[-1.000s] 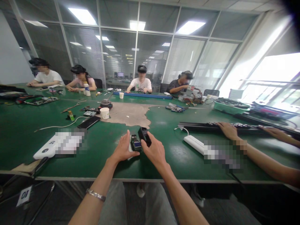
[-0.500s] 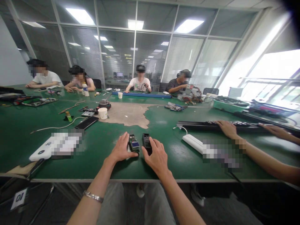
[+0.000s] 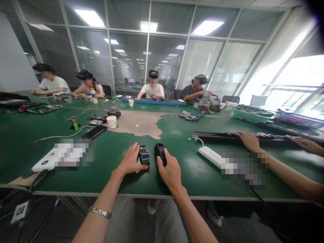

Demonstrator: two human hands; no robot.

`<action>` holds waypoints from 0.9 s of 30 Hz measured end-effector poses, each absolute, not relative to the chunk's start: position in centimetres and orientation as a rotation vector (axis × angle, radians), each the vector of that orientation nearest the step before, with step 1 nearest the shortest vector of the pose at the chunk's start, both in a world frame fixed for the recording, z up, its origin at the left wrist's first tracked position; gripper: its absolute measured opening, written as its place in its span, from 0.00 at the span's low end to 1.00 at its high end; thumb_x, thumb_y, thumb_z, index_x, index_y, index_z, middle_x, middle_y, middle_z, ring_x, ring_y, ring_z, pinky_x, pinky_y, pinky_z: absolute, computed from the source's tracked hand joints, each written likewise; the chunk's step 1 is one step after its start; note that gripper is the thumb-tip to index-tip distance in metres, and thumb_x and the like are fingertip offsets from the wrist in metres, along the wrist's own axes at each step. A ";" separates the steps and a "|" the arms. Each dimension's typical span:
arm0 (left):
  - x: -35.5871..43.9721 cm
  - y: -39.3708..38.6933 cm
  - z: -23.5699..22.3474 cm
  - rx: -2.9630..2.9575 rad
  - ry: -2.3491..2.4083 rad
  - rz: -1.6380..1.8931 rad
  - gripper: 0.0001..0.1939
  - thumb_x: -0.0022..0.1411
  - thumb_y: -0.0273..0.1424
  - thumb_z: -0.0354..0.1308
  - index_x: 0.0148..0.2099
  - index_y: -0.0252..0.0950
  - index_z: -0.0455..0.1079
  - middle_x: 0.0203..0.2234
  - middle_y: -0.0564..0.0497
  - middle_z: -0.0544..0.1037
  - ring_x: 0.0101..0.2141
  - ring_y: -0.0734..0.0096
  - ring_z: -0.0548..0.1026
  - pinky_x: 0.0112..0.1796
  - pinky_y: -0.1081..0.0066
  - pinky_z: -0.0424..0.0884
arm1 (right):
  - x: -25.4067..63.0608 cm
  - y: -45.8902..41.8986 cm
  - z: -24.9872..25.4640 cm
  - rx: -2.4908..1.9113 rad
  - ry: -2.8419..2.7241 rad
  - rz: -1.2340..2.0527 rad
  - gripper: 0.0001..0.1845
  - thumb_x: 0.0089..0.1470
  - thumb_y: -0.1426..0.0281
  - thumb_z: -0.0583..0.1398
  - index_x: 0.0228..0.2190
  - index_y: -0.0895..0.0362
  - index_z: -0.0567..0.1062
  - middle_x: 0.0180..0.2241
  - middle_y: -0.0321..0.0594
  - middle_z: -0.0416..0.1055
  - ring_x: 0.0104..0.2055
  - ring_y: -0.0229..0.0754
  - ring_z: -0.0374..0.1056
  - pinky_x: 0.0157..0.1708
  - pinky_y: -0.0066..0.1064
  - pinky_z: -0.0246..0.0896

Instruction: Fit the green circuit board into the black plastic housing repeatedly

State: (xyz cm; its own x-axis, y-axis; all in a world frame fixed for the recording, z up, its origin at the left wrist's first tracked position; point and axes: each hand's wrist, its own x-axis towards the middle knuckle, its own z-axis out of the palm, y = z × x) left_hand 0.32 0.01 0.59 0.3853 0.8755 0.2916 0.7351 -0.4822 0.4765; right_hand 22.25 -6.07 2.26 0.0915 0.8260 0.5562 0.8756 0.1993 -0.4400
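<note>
My left hand (image 3: pixel 131 162) lies open against the small circuit board (image 3: pixel 144 156); my right hand (image 3: pixel 172 175) curls at a black module (image 3: pixel 160 152), hold unconfirmed from here. A slip could knock the exposed board.

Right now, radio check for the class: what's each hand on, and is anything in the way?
Left hand against small green circuit board with blue screen. Right hand on black rectangular unit. White power strip off to the right, apart from both.
</note>
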 end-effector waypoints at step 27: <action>-0.2 0.3 -0.4 2.369 1.200 0.936 0.63 0.47 0.34 0.64 0.70 0.31 0.21 0.67 0.31 0.44 0.66 0.43 0.47 0.62 0.45 0.50 | 15.7 -6.4 4.2 -1.626 -2.012 -0.106 0.29 0.62 0.58 0.52 0.60 0.59 0.62 0.46 0.49 0.74 0.49 0.48 0.68 0.46 0.34 0.60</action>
